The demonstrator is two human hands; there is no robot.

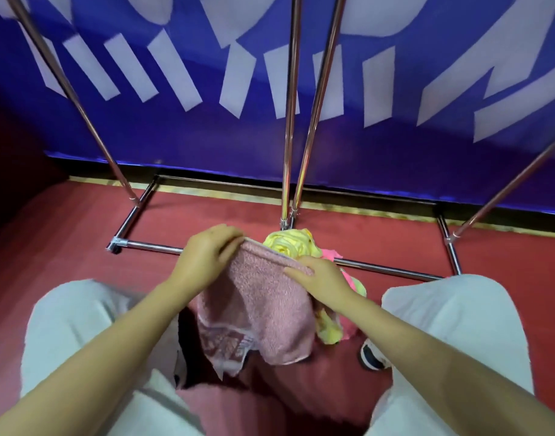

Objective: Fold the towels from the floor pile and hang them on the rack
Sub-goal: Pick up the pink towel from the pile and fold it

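Towel (263, 297), pink, hangs between the person's knees, held up by its top edge above the red floor (65, 234), just near of the pile (296, 243). The step in hand appears to be the fold: the cloth is lifted from the pile, seemingly doubled once, and not yet on the rack (290, 121).

Rack: one chrome frame, far of the hands, with four uprights in view and a base bar running left to right just beyond the pile; no towel hangs on the visible part.

Pile: at least one yellow and one bright pink piece lie bunched against the base bar, partly hidden by the held towel, so the full count cannot be told.

Hands: two. The left hand (207, 256) pinches the top left corner, fingers curled over the edge. The right hand (321, 280) grips the top right edge, thumb on the near face.

Next move, as a judgement: bring the edges together evenly, then raise the towel to a rail, which lies above the view.
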